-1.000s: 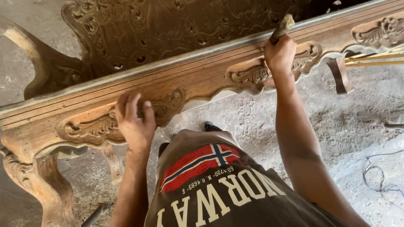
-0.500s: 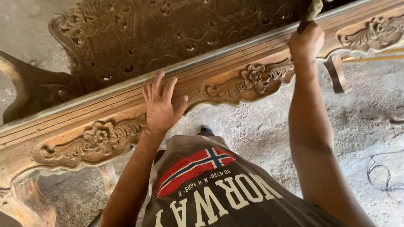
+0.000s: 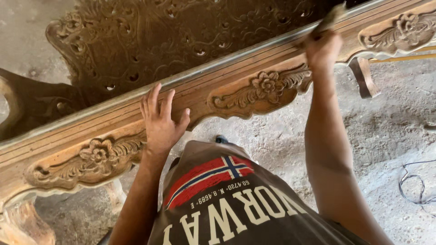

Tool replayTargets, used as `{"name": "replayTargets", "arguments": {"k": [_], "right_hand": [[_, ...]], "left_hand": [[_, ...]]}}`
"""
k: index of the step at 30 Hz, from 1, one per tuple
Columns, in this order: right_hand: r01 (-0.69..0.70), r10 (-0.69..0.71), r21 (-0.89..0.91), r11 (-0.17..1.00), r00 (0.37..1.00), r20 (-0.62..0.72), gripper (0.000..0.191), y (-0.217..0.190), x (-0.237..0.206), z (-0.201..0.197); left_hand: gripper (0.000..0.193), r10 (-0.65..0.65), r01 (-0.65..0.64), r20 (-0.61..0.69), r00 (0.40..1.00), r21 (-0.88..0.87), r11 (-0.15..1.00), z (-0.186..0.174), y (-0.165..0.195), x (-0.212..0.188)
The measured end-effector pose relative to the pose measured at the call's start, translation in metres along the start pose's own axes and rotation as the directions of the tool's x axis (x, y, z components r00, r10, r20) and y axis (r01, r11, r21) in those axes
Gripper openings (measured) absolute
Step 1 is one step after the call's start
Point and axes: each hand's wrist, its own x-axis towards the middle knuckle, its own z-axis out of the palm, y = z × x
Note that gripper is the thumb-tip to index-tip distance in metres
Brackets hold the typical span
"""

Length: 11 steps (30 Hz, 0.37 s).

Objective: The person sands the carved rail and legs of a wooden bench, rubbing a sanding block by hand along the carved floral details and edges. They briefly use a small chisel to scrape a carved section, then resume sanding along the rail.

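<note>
A long carved wooden seat rail (image 3: 254, 72) with flower and leaf carvings runs slantwise across the view. My left hand (image 3: 160, 120) rests flat on its front face, fingers spread, just right of one carved flower (image 3: 97, 154). My right hand (image 3: 323, 46) is closed around a small brownish pad or piece of abrasive (image 3: 331, 16) pressed on the rail's top edge; it is blurred and I cannot tell exactly what it is. Another carved flower (image 3: 268, 84) sits between my hands.
A dark carved, pierced back panel (image 3: 181, 36) lies behind the rail. A curved arm (image 3: 18, 104) stands at the left, a carved leg (image 3: 363, 77) at the right. Dusty concrete floor (image 3: 395, 131) with a thin cable (image 3: 415, 181) lies below.
My left hand has slid right along the rail and opened flat. My right hand has moved along the top edge with the pad. The view has shifted along the rail.
</note>
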Motion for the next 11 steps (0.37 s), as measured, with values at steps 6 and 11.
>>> {"name": "replayTargets", "arguments": {"k": [6,11], "right_hand": [[0.503,-0.480,0.123,0.855,0.860,-0.174,0.010,-0.097,-0.075,0.107],[0.561,-0.904,-0.800,0.213,0.424,0.058,0.098,-0.165,-0.084,0.087]], "left_hand": [[0.064,0.031,-0.035,0.052,0.998,0.081,0.996,0.008,0.007,0.011],[0.060,0.012,-0.015,0.041,0.999,0.083,0.996,0.029,0.010,0.018]]}}
